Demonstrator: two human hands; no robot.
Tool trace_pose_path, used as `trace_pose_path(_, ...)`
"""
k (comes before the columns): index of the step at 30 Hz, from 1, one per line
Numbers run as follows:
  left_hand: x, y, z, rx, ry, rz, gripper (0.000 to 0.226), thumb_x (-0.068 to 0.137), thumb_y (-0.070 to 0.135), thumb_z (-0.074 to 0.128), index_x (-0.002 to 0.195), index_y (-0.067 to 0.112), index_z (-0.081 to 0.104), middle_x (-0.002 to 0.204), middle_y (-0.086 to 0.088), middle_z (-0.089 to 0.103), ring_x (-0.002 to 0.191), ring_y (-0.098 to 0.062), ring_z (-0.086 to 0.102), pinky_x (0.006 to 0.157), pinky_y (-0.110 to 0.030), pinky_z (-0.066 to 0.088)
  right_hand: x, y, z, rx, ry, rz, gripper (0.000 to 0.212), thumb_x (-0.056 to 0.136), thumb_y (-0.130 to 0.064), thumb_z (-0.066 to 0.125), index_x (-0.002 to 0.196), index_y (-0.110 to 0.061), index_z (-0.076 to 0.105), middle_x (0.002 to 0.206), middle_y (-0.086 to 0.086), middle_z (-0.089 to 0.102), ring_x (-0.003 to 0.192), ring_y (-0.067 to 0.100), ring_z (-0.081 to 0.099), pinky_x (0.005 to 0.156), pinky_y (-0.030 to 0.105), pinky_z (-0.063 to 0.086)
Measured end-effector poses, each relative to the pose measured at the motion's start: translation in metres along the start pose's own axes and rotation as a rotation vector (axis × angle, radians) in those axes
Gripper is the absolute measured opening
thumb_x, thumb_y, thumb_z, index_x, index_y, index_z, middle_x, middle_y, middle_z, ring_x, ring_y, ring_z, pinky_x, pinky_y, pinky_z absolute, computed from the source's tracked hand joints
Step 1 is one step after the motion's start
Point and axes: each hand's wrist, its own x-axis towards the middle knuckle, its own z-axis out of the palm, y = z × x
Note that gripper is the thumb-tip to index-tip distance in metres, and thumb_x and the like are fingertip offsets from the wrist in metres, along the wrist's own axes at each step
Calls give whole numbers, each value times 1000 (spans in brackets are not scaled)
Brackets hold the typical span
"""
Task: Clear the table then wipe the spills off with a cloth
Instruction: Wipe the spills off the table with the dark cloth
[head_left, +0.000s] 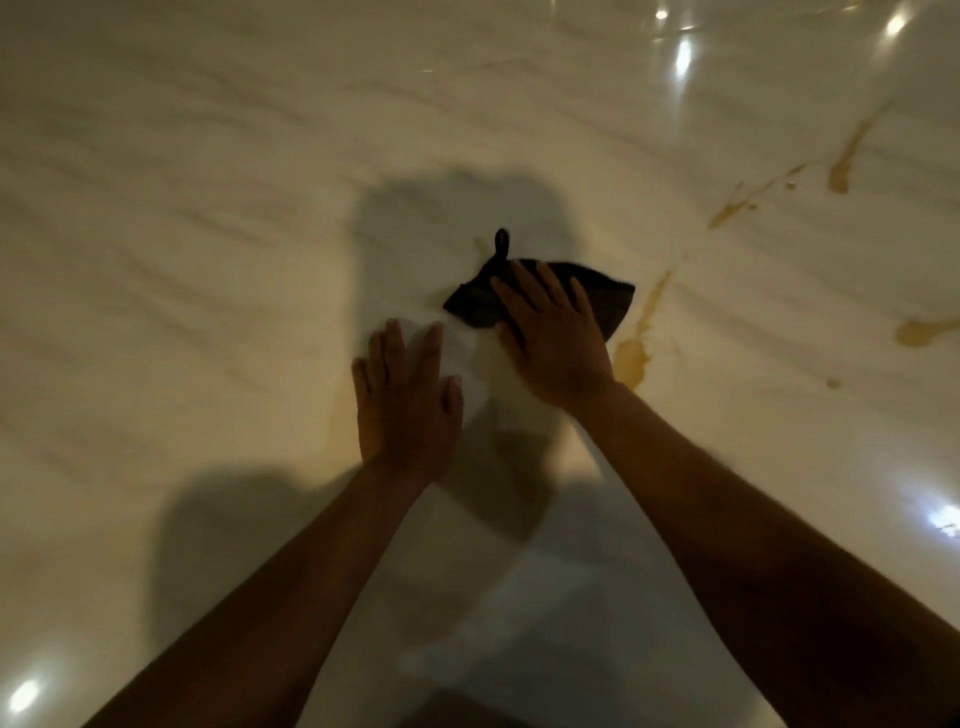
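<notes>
A dark cloth with a small hanging loop lies on the glossy pale marble table. My right hand presses flat on it, fingers straight and spread. My left hand lies flat on the bare table just left of the cloth, fingers straight, holding nothing. Brownish spills mark the table: a streak and puddle right beside the cloth, a splatter trail further right, a long drip at the far right, and a patch near the right edge.
A faint brownish smear shows left of my left hand. Shadows of my arms and head fall across the middle of the table. Light reflections glint at the top right and bottom left.
</notes>
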Motion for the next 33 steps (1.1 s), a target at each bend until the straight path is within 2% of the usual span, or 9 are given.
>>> trace_pose_path(4, 1, 4, -1, -70, 19, -26, 61, 100, 39, 37, 159, 29, 25, 166, -17, 16, 154, -36, 11, 124, -56, 14, -55, -8, 1, 4, -81, -204, 52, 106, -45, 26, 155, -28, 29, 163, 0, 24, 152, 25, 15, 122, 49, 14)
trace_pose_path(8, 18, 6, -5, -57, 40, -15, 62, 99, 43, 32, 159, 29, 27, 165, -18, 19, 152, -38, 17, 123, -53, 18, 4, 30, -5, -4, -96, -314, 52, 104, -43, 29, 153, -27, 34, 160, 2, 32, 148, 29, 26, 117, 51, 21)
trace_pose_path(11, 44, 13, -10, -15, 26, -32, 66, 98, 48, 28, 160, 30, 24, 166, -19, 18, 151, -39, 18, 123, -51, 18, 79, 72, -10, -12, -8, -146, 53, 103, -42, 30, 150, -22, 41, 156, 8, 39, 144, 34, 34, 113, 54, 29)
trace_pose_path(15, 88, 24, -10, -10, 7, -48, 62, 104, 47, 29, 162, 32, 14, 168, -17, 7, 154, -38, 8, 124, -50, 11, 115, 75, -6, 4, 72, 127, 55, 103, -44, 28, 153, -24, 33, 160, 6, 30, 148, 33, 23, 118, 53, 20)
trace_pose_path(21, 150, 27, -16, -62, 53, -40, 60, 104, 33, 35, 161, 33, 17, 169, -16, 9, 155, -37, 7, 125, -49, 11, 76, 75, -8, -12, -64, -287, 53, 105, -47, 23, 155, -30, 28, 163, -2, 23, 152, 25, 15, 122, 49, 13)
trace_pose_path(23, 164, 28, -16, -52, 72, -51, 59, 104, 34, 34, 161, 33, 17, 168, -16, 10, 155, -37, 8, 125, -49, 12, 107, 100, -12, -44, -43, -362, 52, 104, -45, 27, 154, -29, 33, 161, -1, 29, 149, 26, 23, 119, 48, 20)
trace_pose_path(26, 180, 34, -14, -35, 91, -63, 59, 105, 40, 31, 162, 33, 16, 168, -16, 11, 154, -36, 9, 125, -48, 10, 182, 143, -15, -71, 86, -203, 54, 101, -45, 30, 149, -23, 44, 153, 7, 44, 141, 33, 39, 111, 52, 32)
trace_pose_path(30, 210, 39, -15, -22, 115, -72, 59, 104, 42, 31, 161, 32, 20, 167, -16, 14, 153, -37, 12, 124, -48, 12, 252, 154, -15, -6, 139, 299, 56, 100, -47, 29, 151, -25, 36, 158, 3, 34, 146, 29, 25, 116, 52, 19)
trace_pose_path(33, 241, 42, -16, -42, 129, -69, 59, 103, 43, 34, 160, 31, 23, 167, -16, 15, 153, -36, 13, 124, -48, 14, 256, 107, -2, -48, 165, 154, 56, 96, -46, 30, 148, -27, 40, 154, 2, 39, 142, 28, 32, 112, 50, 25)
